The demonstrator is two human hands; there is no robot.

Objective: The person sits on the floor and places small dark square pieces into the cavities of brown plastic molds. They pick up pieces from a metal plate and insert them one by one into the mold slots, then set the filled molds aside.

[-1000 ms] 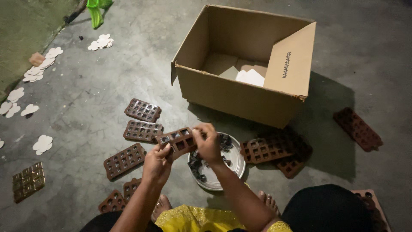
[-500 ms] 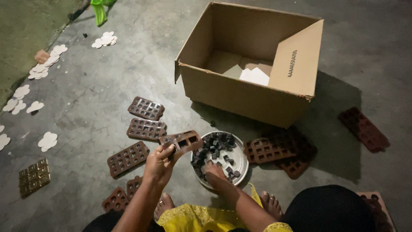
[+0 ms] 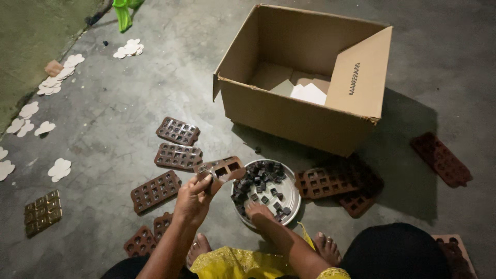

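My left hand (image 3: 194,198) grips a brown rectangular mould tray (image 3: 222,169) with square cells and holds it tilted just left of a round metal bowl (image 3: 291,199). The bowl sits on the concrete floor in front of my feet and holds several small dark square pieces (image 3: 258,180). My right hand (image 3: 257,211) reaches down into the bowl with its fingers among the pieces; whether it holds one cannot be told.
An open cardboard box (image 3: 289,111) with white paper inside stands beyond the bowl. Several brown mould trays (image 3: 178,156) lie left of the bowl, more mould trays (image 3: 330,182) right of it, another mould tray (image 3: 440,159) far right. Pale flower-shaped cutouts (image 3: 59,168) dot the floor on the left.
A second ago both hands held the mould above the bowl. My right hand let go and dropped into the bowl; my left hand keeps the mould, now tilted.
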